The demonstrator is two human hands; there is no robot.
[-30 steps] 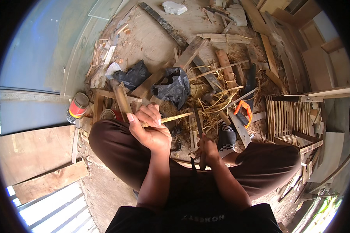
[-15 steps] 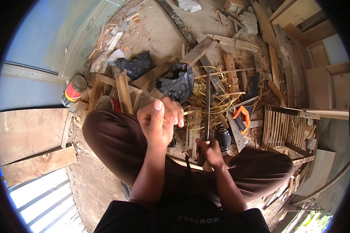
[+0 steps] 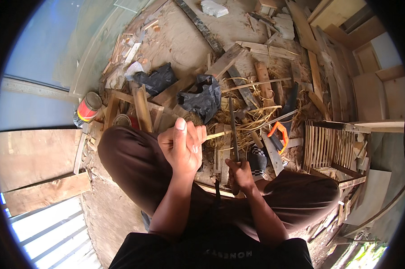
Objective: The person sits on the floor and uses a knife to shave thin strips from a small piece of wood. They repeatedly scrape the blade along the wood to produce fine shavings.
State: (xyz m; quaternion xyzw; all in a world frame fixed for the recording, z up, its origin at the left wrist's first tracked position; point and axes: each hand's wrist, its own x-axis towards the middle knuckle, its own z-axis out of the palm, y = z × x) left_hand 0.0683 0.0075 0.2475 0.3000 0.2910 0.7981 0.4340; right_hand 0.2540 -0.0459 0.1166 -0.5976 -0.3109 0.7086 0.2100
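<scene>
My left hand [image 3: 182, 145] is closed in a fist, thumb on top. From it a thin pale strip of wood or bamboo [image 3: 217, 135] sticks out to the right. My right hand [image 3: 241, 175] is wrapped round the handle of a long, dark-bladed knife [image 3: 233, 121], whose blade points away from me. The strip's far end lies at the blade in this view; whether they touch I cannot tell. Beyond both hands lies a heap of pale curled shavings and thin strips [image 3: 251, 119].
An orange-handled saw [image 3: 281, 136] lies right of the shavings. Black plastic bags [image 3: 201, 96] rest ahead among loose boards [image 3: 142, 107]. A red-and-yellow can [image 3: 89, 106] stands at left. A slatted wooden frame [image 3: 329, 145] is at right, beyond my bent knee.
The knife blade has tipped left and looks shorter in view. My left hand has turned slightly, and more of the pale strip shows beside it.
</scene>
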